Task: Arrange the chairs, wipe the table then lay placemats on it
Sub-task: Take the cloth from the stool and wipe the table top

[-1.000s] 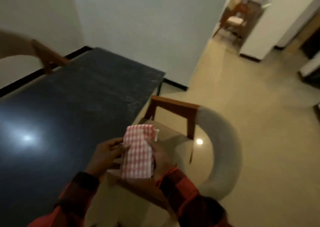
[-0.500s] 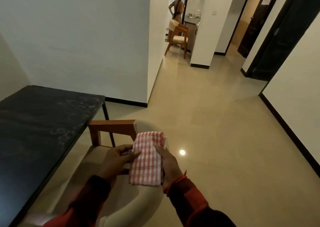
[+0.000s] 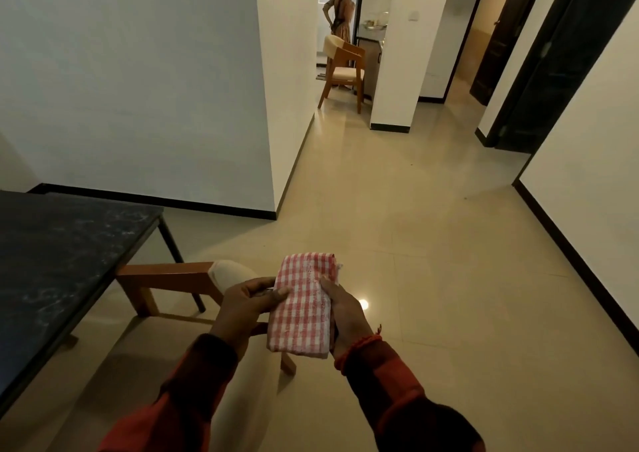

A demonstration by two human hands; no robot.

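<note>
Dark stone-like slab, faintly smeared and dusty, forms the surface (image 3: pixel 62 254) to the left of the hands, carried on thin black legs. Cream glossy tiles cover the floor (image 3: pixel 432 244) ahead and to the right, with a small lamp glare just right of the right hand (image 3: pixel 344 317). White walls with black skirting close the room beyond the hands, and a corridor runs far ahead to a second chair (image 3: pixel 342 69) of wood with a pale padded back, where another person (image 3: pixel 340 9) stands turned away. Dark door frames line the far right. Compared with half a second ago, the view has drawn slightly nearer and the near chair (image 3: pixel 166 278) now sits lower-left of the hands, partly tucked under the surface edge; the grip on the cloth (image 3: pixel 304 306) looks unchanged. That cloth is a folded red-and-white checked rectangle of woven fabric, held upright between both hands in front of the body, well clear of the surface. Left hand (image 3: pixel 245 308) pinches its left edge with thumb on top; the right hand clasps its right edge, fingers behind. Red sleeves cover both forearms, and a red thread circles the right wrist.
</note>
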